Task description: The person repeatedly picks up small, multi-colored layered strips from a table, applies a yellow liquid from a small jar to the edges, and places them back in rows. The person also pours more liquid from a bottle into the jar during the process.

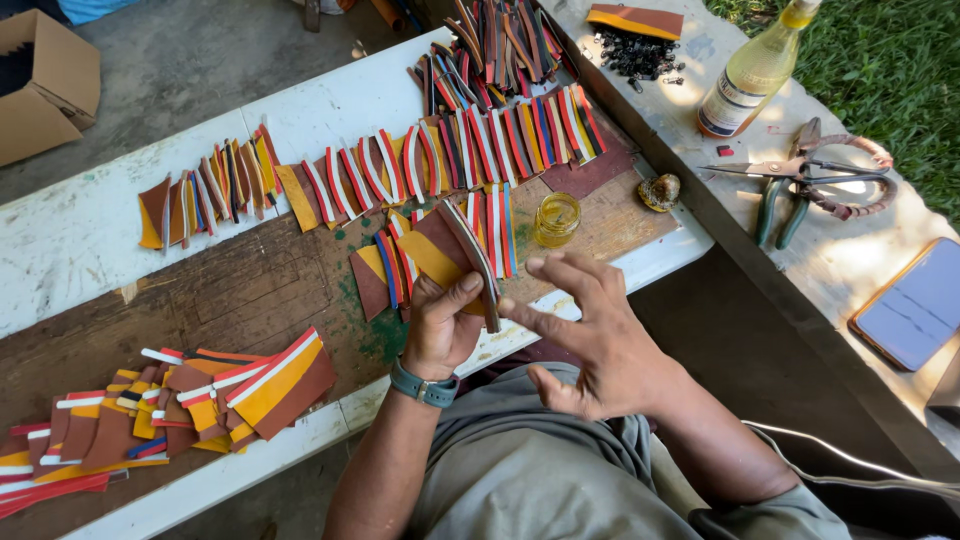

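Note:
My left hand [440, 325] grips a brown and yellow leather piece with a striped, curved edge [462, 250], held upright over the worn wooden board [250, 290]. My right hand [590, 335] is beside it with fingers spread; its index fingertip touches the lower edge of the piece. A small glass jar of yellowish liquid [557, 219] stands just beyond the hands. Several similar striped pieces [400, 265] lie under the held one.
Rows of striped leather pieces [420, 165] fan across the white bench; another pile [190, 400] lies at the left. On the right ledge are a bottle [755, 70], scissors and pliers [810, 180], a phone [915, 305], black bits [640, 52]. A cardboard box [40, 80] sits far left.

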